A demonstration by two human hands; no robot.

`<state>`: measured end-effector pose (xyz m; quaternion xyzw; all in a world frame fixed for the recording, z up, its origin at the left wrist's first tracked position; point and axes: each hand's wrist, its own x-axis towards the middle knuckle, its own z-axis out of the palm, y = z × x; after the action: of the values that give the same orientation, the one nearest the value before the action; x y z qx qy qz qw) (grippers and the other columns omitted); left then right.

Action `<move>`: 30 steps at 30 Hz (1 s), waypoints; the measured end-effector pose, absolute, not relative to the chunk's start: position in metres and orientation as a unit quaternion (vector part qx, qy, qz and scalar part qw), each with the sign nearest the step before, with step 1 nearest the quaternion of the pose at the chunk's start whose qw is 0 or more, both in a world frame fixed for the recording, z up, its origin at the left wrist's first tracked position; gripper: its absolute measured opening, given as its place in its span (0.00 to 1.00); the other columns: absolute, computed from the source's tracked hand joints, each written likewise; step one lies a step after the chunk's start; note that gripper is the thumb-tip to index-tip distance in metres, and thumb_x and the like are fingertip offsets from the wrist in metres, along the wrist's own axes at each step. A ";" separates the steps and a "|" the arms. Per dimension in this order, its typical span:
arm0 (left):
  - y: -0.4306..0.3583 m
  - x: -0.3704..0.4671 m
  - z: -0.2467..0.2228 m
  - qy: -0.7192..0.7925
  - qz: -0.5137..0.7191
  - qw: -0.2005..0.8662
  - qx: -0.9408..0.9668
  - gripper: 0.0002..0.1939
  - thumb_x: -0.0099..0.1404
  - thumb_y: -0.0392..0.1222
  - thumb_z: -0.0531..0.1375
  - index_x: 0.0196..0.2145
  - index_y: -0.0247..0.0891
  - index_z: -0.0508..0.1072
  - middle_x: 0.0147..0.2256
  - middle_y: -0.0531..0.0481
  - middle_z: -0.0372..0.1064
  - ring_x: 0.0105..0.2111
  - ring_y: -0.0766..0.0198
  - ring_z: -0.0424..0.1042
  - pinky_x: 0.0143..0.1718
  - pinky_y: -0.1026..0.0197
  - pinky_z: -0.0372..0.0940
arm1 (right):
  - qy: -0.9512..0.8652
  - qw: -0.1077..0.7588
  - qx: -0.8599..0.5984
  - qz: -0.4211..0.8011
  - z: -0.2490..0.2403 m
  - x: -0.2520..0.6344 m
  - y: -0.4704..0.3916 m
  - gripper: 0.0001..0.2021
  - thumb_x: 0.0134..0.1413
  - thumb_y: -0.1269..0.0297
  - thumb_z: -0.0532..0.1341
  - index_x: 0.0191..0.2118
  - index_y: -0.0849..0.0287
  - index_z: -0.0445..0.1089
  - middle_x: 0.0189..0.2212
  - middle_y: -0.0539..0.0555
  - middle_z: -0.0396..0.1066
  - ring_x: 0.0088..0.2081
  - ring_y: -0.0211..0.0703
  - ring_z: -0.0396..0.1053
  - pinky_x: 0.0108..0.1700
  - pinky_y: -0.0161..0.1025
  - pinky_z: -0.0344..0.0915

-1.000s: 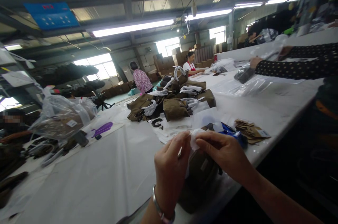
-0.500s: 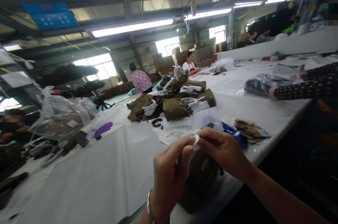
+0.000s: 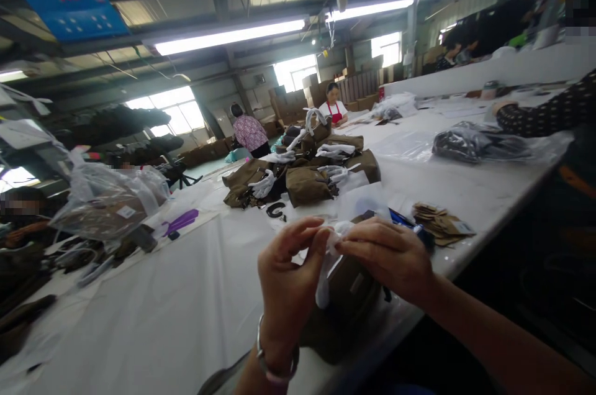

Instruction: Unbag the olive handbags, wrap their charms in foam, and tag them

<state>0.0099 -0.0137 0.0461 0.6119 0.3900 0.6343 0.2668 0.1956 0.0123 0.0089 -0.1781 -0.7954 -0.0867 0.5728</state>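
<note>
My left hand and my right hand meet above an olive-brown bag at the near edge of the table. Both hands pinch thin white wrapping between thumb and fingertips. A strip of that wrapping hangs down over the bag from between the fingers. The lower part of the bag is dark and partly hidden by my wrists. Just beyond my hands lies a pile of similar bags with white-wrapped handles.
On the white table are brown paper tags, a blue item, a black curved piece and purple strips. A clear-wrapped bundle lies at right near a person's dotted sleeve. Plastic-bagged goods sit at left.
My fingertips have shifted on the white wrapping, and a longer strip of it now hangs down. The person's hand at right has moved off the clear-wrapped bundle, up and away.
</note>
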 end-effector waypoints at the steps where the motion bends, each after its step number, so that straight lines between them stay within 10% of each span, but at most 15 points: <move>1: -0.012 0.009 0.045 0.388 0.654 0.278 0.587 0.08 0.61 0.38 0.71 0.39 0.41 0.80 0.34 0.52 0.83 0.33 0.65 0.82 0.37 0.70 0.76 | -0.800 0.567 -0.176 -0.086 0.002 0.197 0.015 0.11 0.66 0.75 0.61 0.49 0.59 0.77 0.39 0.55 0.78 0.41 0.42 0.75 0.44 0.38 0.74; 8: -0.002 -0.002 0.046 0.341 0.678 0.317 0.569 0.10 0.69 0.47 0.65 0.44 0.40 0.79 0.37 0.50 0.82 0.37 0.64 0.82 0.41 0.65 0.76 | -0.807 0.538 -0.242 -0.010 -0.042 0.216 0.014 0.17 0.68 0.71 0.57 0.57 0.51 0.74 0.46 0.55 0.79 0.45 0.43 0.78 0.46 0.39 0.75; 14: -0.007 0.007 0.029 0.460 0.425 0.261 0.734 0.24 0.76 0.57 0.50 0.51 0.39 0.77 0.41 0.44 0.81 0.40 0.56 0.80 0.39 0.59 0.74 | -0.749 0.536 -0.387 0.039 -0.050 0.226 0.033 0.22 0.68 0.56 0.59 0.64 0.53 0.67 0.64 0.60 0.66 0.64 0.53 0.65 0.66 0.52 0.63; 19: 0.007 0.013 0.029 0.496 0.344 0.085 0.793 0.14 0.71 0.52 0.60 0.41 0.40 0.79 0.26 0.53 0.77 0.24 0.63 0.75 0.27 0.65 0.64 | -0.762 0.498 -0.392 0.132 -0.047 0.214 0.045 0.18 0.71 0.57 0.55 0.60 0.54 0.71 0.54 0.58 0.76 0.56 0.50 0.73 0.61 0.50 0.69; 24: 0.041 -0.008 0.023 0.454 0.415 -0.204 0.762 0.15 0.72 0.50 0.60 0.47 0.39 0.78 0.37 0.46 0.81 0.33 0.58 0.79 0.32 0.64 0.64 | -0.714 0.548 -0.427 0.092 -0.061 0.228 0.034 0.16 0.69 0.59 0.58 0.58 0.55 0.73 0.54 0.57 0.77 0.55 0.49 0.74 0.60 0.46 0.69; 30: 0.043 -0.020 -0.011 0.475 0.405 -0.190 0.758 0.17 0.75 0.45 0.57 0.57 0.39 0.73 0.47 0.41 0.79 0.43 0.52 0.78 0.40 0.58 0.69 | -0.622 0.498 -0.603 0.050 -0.119 0.307 0.030 0.13 0.66 0.58 0.59 0.45 0.57 0.79 0.44 0.58 0.81 0.47 0.53 0.78 0.53 0.50 0.73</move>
<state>-0.0198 0.0432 -0.0114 0.7577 0.4751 0.4050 -0.1899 0.3067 0.0301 -0.1193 -0.6026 -0.6216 0.0497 0.4980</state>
